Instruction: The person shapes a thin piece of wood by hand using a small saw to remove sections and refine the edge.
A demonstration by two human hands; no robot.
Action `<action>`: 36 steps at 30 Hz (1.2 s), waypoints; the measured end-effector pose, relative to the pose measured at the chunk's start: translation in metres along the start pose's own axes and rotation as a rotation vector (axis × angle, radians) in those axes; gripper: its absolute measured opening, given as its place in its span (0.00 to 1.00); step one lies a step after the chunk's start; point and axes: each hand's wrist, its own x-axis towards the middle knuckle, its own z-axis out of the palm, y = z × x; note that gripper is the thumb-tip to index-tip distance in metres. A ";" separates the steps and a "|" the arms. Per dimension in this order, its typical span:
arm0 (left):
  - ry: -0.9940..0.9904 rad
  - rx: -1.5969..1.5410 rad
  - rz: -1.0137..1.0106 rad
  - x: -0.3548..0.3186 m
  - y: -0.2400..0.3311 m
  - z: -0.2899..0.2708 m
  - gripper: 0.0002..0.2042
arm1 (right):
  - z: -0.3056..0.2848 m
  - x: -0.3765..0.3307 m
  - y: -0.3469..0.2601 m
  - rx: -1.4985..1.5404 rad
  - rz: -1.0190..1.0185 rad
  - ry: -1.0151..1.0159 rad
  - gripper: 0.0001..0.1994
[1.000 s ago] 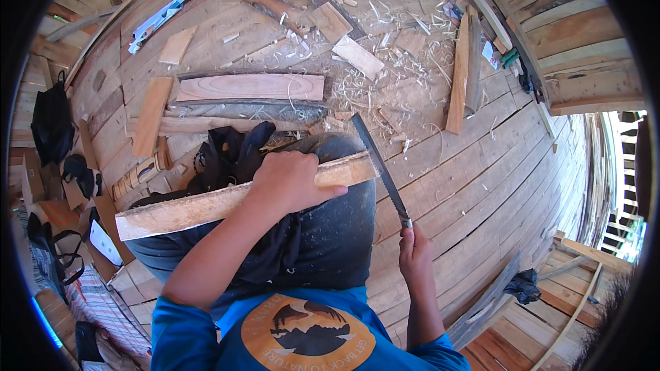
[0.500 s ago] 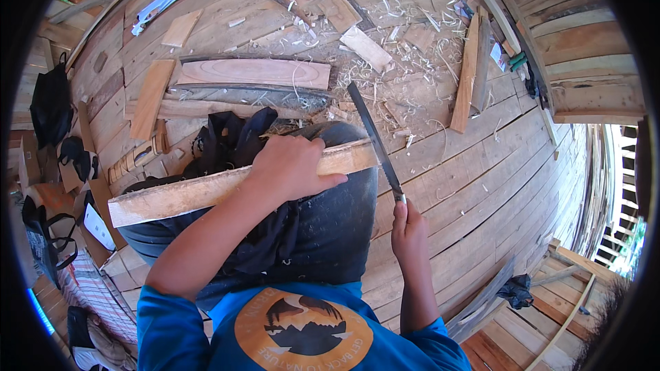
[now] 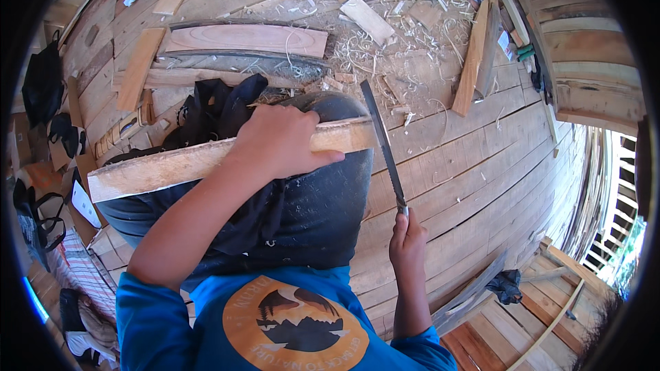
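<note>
A long, pale wooden board point(image 3: 158, 165) lies across my lap, its narrow face turned up. My left hand point(image 3: 282, 139) is closed over it toward its right end, the thumb pointing right. At that end, the toothed blade of a handsaw point(image 3: 386, 152) crosses the board, with its tip pointing away from me. My right hand point(image 3: 408, 237) is wrapped around the saw's handle, right of my knee; the fingers mostly hide the handle. Whether the teeth are inside a cut cannot be made out.
Wood shavings point(image 3: 371, 58) and offcuts litter the plank floor ahead. A reddish board point(image 3: 247, 40) lies beyond my knees, and a narrow brown board point(image 3: 473, 62) lies farther right. Bags point(image 3: 42, 86) and cardboard line the left side. A black plastic bag point(image 3: 505, 286) sits at lower right.
The saw has been drawn back toward me relative to the board, with my right hand moving with it. My left hand keeps its hold. The whole view has shifted somewhat.
</note>
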 end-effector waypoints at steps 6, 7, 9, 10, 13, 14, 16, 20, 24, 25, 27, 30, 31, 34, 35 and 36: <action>0.024 0.001 0.029 0.006 -0.004 -0.002 0.35 | 0.005 0.013 -0.007 0.025 0.013 0.025 0.14; 0.009 -0.001 0.026 0.008 -0.003 -0.005 0.35 | 0.004 0.015 -0.007 0.018 0.003 0.033 0.14; 0.002 -0.002 0.026 0.008 -0.001 -0.005 0.35 | 0.002 0.015 -0.008 0.002 -0.011 0.042 0.14; 0.014 0.000 0.032 0.009 -0.002 -0.005 0.35 | -0.001 0.016 -0.010 0.004 -0.003 0.030 0.14; 0.025 0.021 0.024 0.008 -0.005 -0.002 0.35 | -0.008 0.019 -0.017 0.015 0.023 -0.015 0.15; 0.030 0.028 0.023 0.008 -0.004 -0.003 0.35 | -0.012 0.020 -0.022 0.013 0.033 -0.023 0.15; -0.028 0.022 0.002 0.006 0.002 0.000 0.35 | -0.016 0.026 -0.033 -0.020 0.029 -0.036 0.15; 0.015 0.010 -0.033 0.007 0.003 -0.003 0.36 | -0.007 0.065 -0.057 -0.070 -0.038 -0.004 0.15; 0.074 -0.018 -0.012 0.015 -0.002 -0.006 0.36 | 0.004 0.071 -0.041 -0.049 -0.099 0.059 0.14; 0.050 -0.002 -0.013 0.016 0.001 -0.004 0.37 | 0.002 0.067 -0.037 -0.054 -0.098 0.051 0.14; -0.006 0.035 -0.014 0.017 0.002 0.002 0.37 | -0.002 0.050 -0.028 -0.057 -0.089 0.034 0.14; 0.020 0.036 -0.035 0.014 -0.001 -0.006 0.37 | -0.012 0.023 -0.019 -0.074 0.015 0.011 0.14; 0.016 0.040 -0.036 0.013 -0.001 -0.003 0.37 | -0.014 0.015 -0.017 -0.027 0.048 0.000 0.14; 0.015 0.034 -0.025 0.013 0.001 0.001 0.36 | -0.018 0.003 -0.023 -0.045 0.048 0.005 0.14; 0.021 0.017 -0.025 0.012 0.002 -0.002 0.36 | -0.018 0.004 -0.026 -0.058 0.043 0.021 0.14; 0.027 0.000 -0.026 0.012 0.003 -0.004 0.36 | -0.016 0.009 -0.030 -0.071 0.037 0.037 0.14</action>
